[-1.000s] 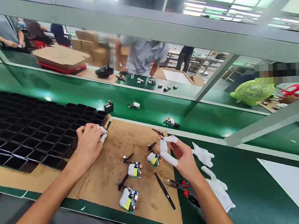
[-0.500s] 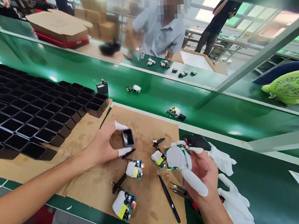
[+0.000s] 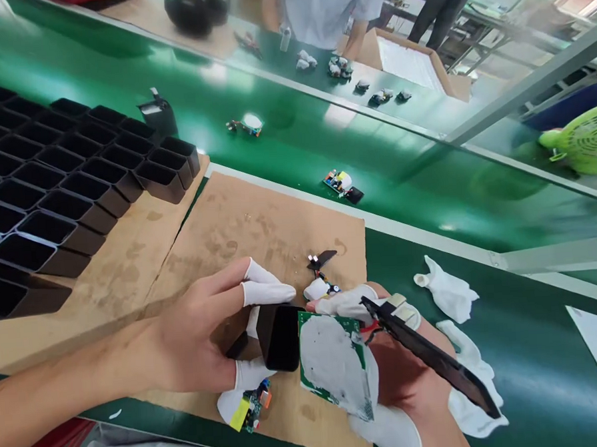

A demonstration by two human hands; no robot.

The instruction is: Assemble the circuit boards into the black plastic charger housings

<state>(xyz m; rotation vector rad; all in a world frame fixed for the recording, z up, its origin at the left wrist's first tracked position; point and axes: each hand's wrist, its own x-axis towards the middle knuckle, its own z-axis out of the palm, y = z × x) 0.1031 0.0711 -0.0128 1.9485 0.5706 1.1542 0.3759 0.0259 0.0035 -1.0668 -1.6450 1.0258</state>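
Note:
My left hand [image 3: 194, 329], white covers on its fingertips, grips a small black plastic case [image 3: 279, 338] by its sides, the open end facing right. My right hand [image 3: 412, 384], also with white fingertip covers, holds a green circuit board [image 3: 333, 358] coated with grey-white paste. The board's left edge is right at the case's opening; whether it is inside I cannot tell. A flat black end piece [image 3: 436, 360] hangs from the board on red and black wires. Below my left hand lies another circuit board [image 3: 245, 406], partly hidden, and a further board [image 3: 322, 287] lies behind my right fingers.
Rows of open black cases [image 3: 71, 189] stand at left on cardboard [image 3: 258, 212]. On the green belt [image 3: 284, 144] beyond are a board [image 3: 344, 184] and a black case [image 3: 157, 114]. White gloves [image 3: 447, 289] lie at right. A person [image 3: 327, 15] sits across the belt.
My left hand has taken hold of the case and moved it right. The board in my right hand has come left and down to meet it, and the black end piece now hangs rightward.

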